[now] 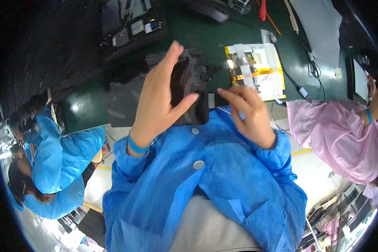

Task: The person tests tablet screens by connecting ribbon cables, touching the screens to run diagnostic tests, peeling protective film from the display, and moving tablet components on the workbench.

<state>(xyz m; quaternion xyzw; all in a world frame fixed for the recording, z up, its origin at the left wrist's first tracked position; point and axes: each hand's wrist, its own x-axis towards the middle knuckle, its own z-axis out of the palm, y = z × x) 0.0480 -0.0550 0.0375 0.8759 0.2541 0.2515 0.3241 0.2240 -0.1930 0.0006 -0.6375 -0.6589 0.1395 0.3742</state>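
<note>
- Clock directions are read from the centre of the dark flat panel [124, 103], twelve at the top of the view.
- The panel lies on the green tabletop [82, 107], just beyond the blue jacket [164, 176], its right half glossy.
- The left hand [155, 94] is over the panel, fingers together towards twelve, thumb spread towards two; I cannot tell whether it touches.
- The right hand [250, 111] is between three and four o'clock, blurred, fingers bent; I cannot tell whether they pinch anything.
- Just above it, near three, lies a yellow-edged pack [262, 61] with an orange strip [260, 73].
- Opened electronics [136, 27] sit at eleven.
- A pink-sleeved person [332, 134] is between three and four, farther out.
</note>
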